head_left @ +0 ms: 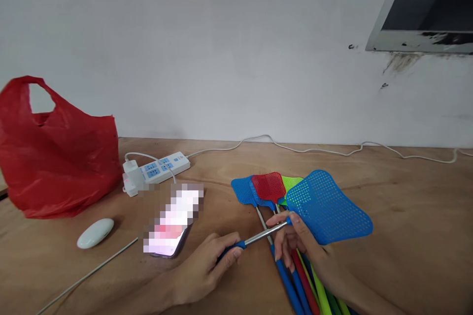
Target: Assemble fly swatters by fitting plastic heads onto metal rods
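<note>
A blue fly swatter point(328, 209) with a silver metal shaft is held between both hands above the table. My left hand point(212, 263) is closed round its blue handle. Where the shaft meets the blue mesh head, my right hand point(295, 241) pinches it between thumb and fingers. Beneath my right hand lie several more fly swatters, their heads pointing away from me: blue, a red one point(268, 186) and a lime-green one point(291, 184). Their blue, red and green handles point(308, 285) run toward the front edge, partly hidden by my right hand and wrist.
A red plastic bag point(62, 157) stands at the left. Near it are a white power strip point(162, 167) with a plugged-in charger, a lit phone point(173, 226) partly blurred out, and a white oval object point(95, 233). A white cable point(314, 150) runs along the wall.
</note>
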{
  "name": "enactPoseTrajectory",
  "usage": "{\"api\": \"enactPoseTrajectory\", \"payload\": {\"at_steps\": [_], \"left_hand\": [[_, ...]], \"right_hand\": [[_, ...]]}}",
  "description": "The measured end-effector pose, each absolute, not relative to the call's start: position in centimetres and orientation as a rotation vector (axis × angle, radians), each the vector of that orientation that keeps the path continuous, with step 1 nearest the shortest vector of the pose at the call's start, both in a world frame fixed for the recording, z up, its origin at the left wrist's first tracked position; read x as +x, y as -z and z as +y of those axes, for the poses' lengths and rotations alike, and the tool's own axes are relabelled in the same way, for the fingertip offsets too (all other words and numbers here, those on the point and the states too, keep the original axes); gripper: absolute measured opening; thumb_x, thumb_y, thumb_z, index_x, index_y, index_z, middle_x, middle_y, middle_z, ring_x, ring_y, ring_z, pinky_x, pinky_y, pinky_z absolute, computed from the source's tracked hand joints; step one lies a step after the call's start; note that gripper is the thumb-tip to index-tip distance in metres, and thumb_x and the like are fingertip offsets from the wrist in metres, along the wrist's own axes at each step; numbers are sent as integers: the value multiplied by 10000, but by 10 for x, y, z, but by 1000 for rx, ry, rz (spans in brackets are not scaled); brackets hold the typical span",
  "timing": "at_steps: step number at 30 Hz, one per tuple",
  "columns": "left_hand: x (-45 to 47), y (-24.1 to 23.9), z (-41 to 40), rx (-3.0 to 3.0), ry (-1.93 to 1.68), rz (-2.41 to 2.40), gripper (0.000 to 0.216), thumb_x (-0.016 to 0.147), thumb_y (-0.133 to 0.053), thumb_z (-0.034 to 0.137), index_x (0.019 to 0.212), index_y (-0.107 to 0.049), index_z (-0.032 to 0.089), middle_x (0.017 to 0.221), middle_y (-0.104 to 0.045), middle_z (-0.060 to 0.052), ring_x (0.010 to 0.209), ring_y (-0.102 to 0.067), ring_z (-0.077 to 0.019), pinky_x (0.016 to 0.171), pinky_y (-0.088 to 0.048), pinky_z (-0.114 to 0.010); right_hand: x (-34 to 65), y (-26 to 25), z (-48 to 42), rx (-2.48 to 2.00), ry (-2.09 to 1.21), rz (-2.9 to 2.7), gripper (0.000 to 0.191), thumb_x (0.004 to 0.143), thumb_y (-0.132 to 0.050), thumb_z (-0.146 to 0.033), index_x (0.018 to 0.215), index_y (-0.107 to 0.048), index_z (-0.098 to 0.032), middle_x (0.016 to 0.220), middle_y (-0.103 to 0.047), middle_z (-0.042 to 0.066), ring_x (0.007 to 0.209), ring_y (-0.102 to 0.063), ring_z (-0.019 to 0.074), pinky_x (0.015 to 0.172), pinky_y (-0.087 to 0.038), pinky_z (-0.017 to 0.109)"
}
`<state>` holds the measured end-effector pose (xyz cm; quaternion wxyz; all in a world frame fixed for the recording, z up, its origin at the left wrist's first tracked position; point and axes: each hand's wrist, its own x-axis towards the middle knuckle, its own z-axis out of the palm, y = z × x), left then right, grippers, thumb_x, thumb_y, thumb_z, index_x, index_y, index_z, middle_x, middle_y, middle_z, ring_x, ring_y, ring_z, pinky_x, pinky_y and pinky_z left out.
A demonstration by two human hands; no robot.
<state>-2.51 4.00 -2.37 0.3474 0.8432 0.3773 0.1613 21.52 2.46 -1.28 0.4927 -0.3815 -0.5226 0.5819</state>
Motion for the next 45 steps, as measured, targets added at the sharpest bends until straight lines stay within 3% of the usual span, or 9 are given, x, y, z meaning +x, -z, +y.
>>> {"api": "enactPoseTrajectory", "payload": {"at_steps": [7,13,18,24,26,30,33,40,45], "left_hand": [[-25,24,39,2186,-422,978,425,1055,-250,501,843,-487,221,769,-559,4,759,-509,-181,705,-403,-278],[-24,18,36,2185,-383,965,444,1056,-222,523,856,-484,226,772,-550,7,756,-503,-176,717,-401,-278],[-21,12,31,2034,-380,932,502,1033,-217,594,799,-460,222,759,-525,8,765,-476,-168,736,-394,-278],[-23,18,36,1504,-418,909,568,921,-271,761,747,-382,231,613,-309,73,528,-268,-118,485,-237,-252],[-24,17,39,1669,-451,1022,513,964,-306,676,752,-412,221,655,-367,54,565,-339,-124,523,-280,-249],[-27,11,46,2279,-462,1343,402,1009,-361,479,731,-467,210,700,-539,4,658,-515,-172,614,-322,-289],[-33,6,53,2489,-272,1634,312,996,-382,386,794,-541,210,722,-644,-34,656,-614,-223,578,-314,-306],[-43,3,60,2577,112,2042,305,987,-391,360,922,-633,186,803,-739,-125,730,-711,-362,590,-443,-378],[-47,10,62,2695,-356,1878,195,951,-462,324,1035,-558,176,916,-718,-122,846,-692,-337,754,-501,-457]], "right_hand": [[218,13,26,-885,-1435,-1320,531,938,-442,-643,1045,-659,-171,632,-705,39,460,-595,140,415,-488,241],[211,12,18,-974,-1390,-1384,394,897,-566,-604,979,-690,-239,825,-739,53,587,-642,150,508,-548,261],[212,13,15,-982,-1355,-1300,360,865,-622,-597,906,-732,-257,730,-732,52,617,-656,184,563,-553,290],[248,3,43,-843,-1008,-748,315,728,-811,-502,757,-665,-224,589,-572,-53,506,-527,89,500,-483,190],[250,0,45,-825,-1009,-686,340,744,-799,-497,707,-608,-218,633,-576,-59,505,-516,77,476,-470,174],[239,3,37,-890,-1297,-911,384,910,-588,-538,703,-547,-217,480,-541,-45,384,-442,86,370,-362,177],[236,3,34,-881,-1466,-941,352,959,-499,-511,772,-565,-220,358,-399,-89,295,-267,64,322,-239,171],[249,-6,41,-868,-1837,-1051,405,915,-562,-515,663,-462,-214,405,-274,-128,305,-132,32,320,-101,182],[242,-8,38,-985,-1884,-1200,538,782,-648,-666,591,-410,-223,361,-262,-137,294,-107,23,307,-41,193]]}}
